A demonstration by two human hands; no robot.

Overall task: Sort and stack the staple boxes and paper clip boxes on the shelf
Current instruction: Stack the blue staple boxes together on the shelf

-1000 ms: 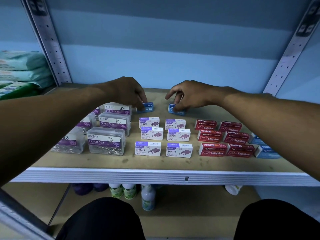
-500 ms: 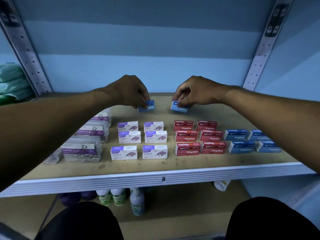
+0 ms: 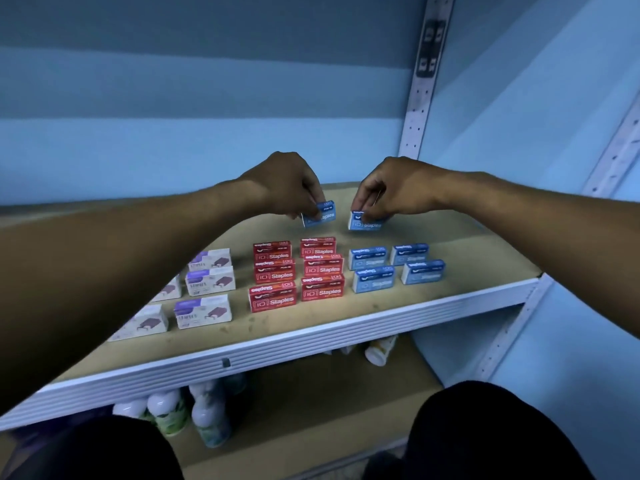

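Each hand carries one blue staple box above the back of the shelf point(image 3: 398, 308). The left hand point(image 3: 287, 183) pinches its blue staple box point(image 3: 320, 214) at the upper left corner, the box tilted and hanging mostly clear of the fingers. The right hand point(image 3: 394, 188) has its grip narrow over the top edge of the other blue staple box point(image 3: 365, 221), which sits nearly level. Both boxes are held just behind the red staple boxes point(image 3: 299, 268), while the four blue staple boxes point(image 3: 396, 266) already laid out lie to the front right, well apart from the left hand's box.

The main risk, as I judge it, is the left box: a corner pinch on a tilted box could let it swing or slip, and it would fall onto the red rows and knock them askew. Carrying it across to the blue group also means passing low over the red boxes. The white and purple staple boxes point(image 3: 209, 282) lie partly under the left forearm, where a dropped elbow could push them.
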